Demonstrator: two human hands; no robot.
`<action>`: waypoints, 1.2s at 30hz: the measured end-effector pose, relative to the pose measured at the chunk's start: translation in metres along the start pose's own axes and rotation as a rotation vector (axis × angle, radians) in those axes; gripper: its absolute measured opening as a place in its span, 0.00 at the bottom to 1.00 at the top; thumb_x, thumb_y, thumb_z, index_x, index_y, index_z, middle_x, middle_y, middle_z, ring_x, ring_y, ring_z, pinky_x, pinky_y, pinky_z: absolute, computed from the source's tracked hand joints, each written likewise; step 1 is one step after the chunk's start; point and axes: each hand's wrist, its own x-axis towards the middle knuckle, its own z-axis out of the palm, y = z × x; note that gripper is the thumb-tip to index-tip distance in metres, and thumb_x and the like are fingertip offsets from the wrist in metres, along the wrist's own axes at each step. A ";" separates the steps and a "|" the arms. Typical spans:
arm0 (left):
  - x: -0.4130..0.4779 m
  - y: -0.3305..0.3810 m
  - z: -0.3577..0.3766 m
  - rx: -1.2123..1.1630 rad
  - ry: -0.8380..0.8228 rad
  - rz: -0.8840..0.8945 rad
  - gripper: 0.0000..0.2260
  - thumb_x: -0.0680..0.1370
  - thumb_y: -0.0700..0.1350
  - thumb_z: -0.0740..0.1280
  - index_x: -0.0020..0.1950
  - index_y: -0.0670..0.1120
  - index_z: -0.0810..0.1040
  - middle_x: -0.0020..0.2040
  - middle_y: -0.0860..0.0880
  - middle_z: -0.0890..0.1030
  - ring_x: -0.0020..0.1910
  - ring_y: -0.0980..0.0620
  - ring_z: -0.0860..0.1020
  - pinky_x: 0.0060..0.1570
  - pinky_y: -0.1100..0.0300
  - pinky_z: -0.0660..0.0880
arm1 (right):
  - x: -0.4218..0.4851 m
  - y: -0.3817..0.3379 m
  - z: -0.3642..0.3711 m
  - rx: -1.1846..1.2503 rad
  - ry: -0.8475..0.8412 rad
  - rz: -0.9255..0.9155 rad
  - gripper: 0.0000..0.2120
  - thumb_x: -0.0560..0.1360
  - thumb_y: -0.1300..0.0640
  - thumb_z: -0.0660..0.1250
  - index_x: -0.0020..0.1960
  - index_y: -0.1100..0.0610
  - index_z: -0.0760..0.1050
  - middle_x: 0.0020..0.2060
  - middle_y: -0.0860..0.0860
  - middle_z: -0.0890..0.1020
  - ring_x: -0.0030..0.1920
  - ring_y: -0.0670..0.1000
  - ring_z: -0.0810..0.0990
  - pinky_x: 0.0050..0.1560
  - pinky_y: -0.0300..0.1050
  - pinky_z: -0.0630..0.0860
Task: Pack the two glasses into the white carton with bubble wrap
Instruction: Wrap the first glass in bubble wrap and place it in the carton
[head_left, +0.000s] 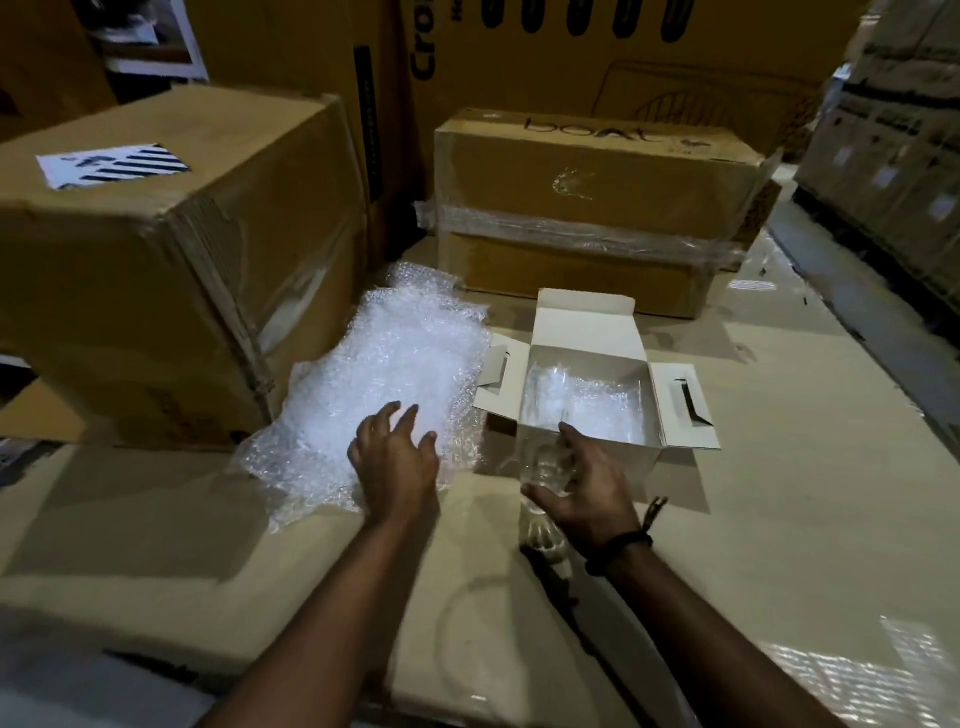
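- Forearms (332, 597), nearest the lens, are spanning the near edge of the table (779, 519), which is looking like flattened cardboard; a dark band (623, 540) is sitting on the right wrist.
- Right grip (587, 488) is wrapping thumb and fingers round a clear glass (540, 532), holding it above the table at the carton's near-left corner.
- The glass is lying tilted, its patterned base pointing toward the camera and its upper part passing over the carton's near rim. This angle is probably serving to slide it in mouth first.
- Left grip (397, 457) is hovering wide, fingers spread and holding nothing, at the near edge of the loose bubble wrap (384, 374). It is likely placed there to take up the sheet for padding.
- The white carton (587, 338) is standing open just right of that sheet, all flaps folding outward so the mouth is giving free entry.
- A bubble wrap lining (597, 410) is covering the carton floor, apparently as a cushion.
- The glass is appearing transparent and tall, with bright glints; motion blur is hiding its rim.
- Whether a second glass is already sitting inside cannot be told.
- Brown boxes (156, 260) are standing behind and to the left.
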 end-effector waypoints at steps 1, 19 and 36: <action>0.006 -0.008 -0.002 0.088 -0.086 -0.041 0.18 0.74 0.46 0.72 0.64 0.48 0.80 0.67 0.47 0.76 0.66 0.43 0.70 0.62 0.48 0.62 | 0.003 -0.003 0.005 -0.006 -0.030 0.006 0.40 0.66 0.51 0.78 0.72 0.58 0.65 0.59 0.55 0.77 0.60 0.54 0.75 0.61 0.48 0.72; 0.023 -0.013 -0.040 -0.221 -0.162 -0.252 0.04 0.75 0.42 0.71 0.42 0.51 0.80 0.41 0.51 0.83 0.32 0.53 0.77 0.34 0.60 0.69 | -0.022 0.017 0.024 0.061 -0.079 0.151 0.30 0.60 0.46 0.76 0.59 0.46 0.67 0.53 0.45 0.78 0.53 0.47 0.77 0.50 0.41 0.75; 0.025 -0.014 -0.021 0.318 -0.405 0.238 0.18 0.76 0.58 0.67 0.65 0.55 0.78 0.63 0.48 0.76 0.62 0.44 0.71 0.57 0.51 0.68 | -0.046 0.033 0.045 -0.690 -0.199 0.153 0.49 0.65 0.28 0.33 0.77 0.54 0.55 0.77 0.50 0.57 0.76 0.53 0.53 0.74 0.51 0.49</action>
